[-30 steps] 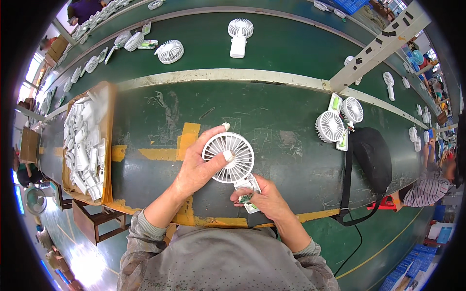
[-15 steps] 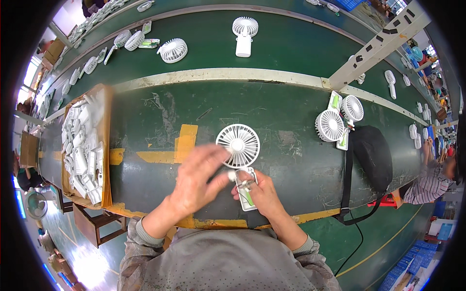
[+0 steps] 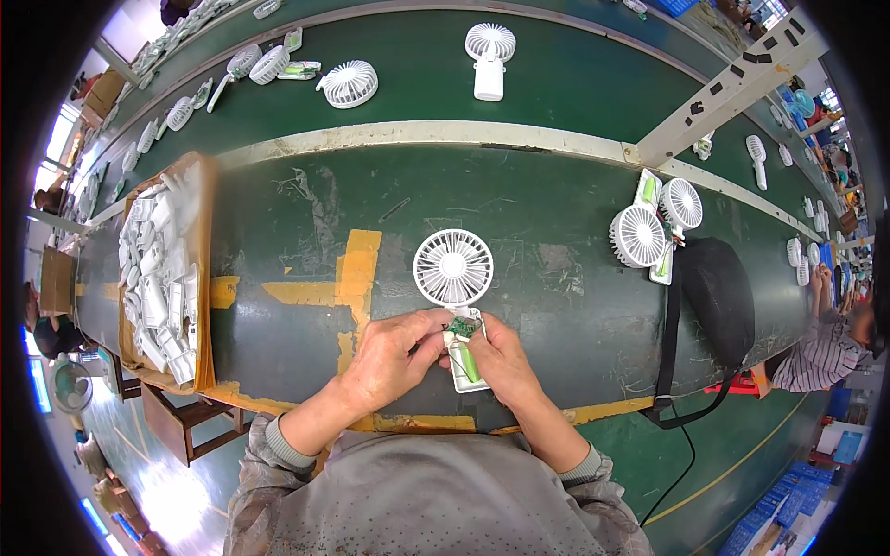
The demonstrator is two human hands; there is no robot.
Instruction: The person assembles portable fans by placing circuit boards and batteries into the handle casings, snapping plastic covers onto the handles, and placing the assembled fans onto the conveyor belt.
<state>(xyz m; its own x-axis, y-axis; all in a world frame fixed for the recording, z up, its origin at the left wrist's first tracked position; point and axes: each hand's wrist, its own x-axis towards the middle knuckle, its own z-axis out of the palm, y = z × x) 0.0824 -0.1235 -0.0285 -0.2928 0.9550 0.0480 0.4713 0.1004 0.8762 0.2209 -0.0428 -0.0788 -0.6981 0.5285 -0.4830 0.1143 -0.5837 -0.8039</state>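
Circuit board (image 3: 461,326), small and green, sits right between the person's two hands, over the upper end of an opened white handle (image 3: 472,385). From where I stand, the left hand (image 3: 394,352) is nearly closed, thumb and fingers drawn together at the board's left edge, apparently pinching it. The right hand (image 3: 507,360) curls around the handle's right side, thumb laid over it, with no wide gap left in its grip. Just beyond both hands, the round fan head (image 3: 452,268) lies face up on the bench (image 3: 556,343), and the green battery (image 3: 469,364) shows below the fingertips.

My worry would be the board: too hard a pinch or a twist could crack a joint or pull loose any fine leads, which are too small for me to make out. Nothing holds the fan head but the bench, so if the right hand tugged the handle, it might swing and strain the neck. Should that right thumb slip, the battery could perhaps lift out of its shell
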